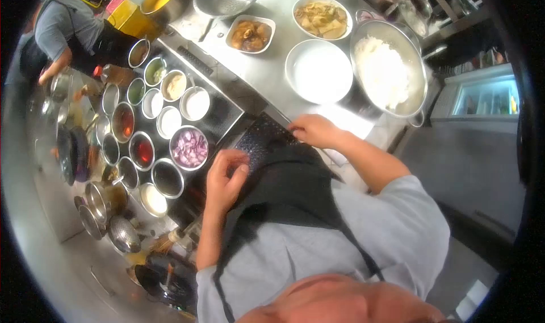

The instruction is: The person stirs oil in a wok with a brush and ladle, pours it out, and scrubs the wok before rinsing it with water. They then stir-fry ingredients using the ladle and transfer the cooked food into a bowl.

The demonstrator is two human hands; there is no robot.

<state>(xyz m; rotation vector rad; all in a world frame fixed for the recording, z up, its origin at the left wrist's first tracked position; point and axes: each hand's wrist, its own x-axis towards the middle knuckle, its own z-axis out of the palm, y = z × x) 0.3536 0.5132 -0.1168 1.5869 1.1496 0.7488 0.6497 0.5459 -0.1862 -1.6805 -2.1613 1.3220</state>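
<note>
Gripping the dark speckled cloth (262, 144) at opposite edges, left hand (226, 178) and right hand (314, 131) fingers pinched (probably light, limp)

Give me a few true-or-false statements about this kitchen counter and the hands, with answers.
1. The left hand and right hand both hold the dark speckled sheet. True.
2. The big metal bowl contains white rice. True.
3. The round white plate is piled with food. False: it looks bare.
4. Every small bowl on the left is empty. False: one holds sliced purple onion.
</note>
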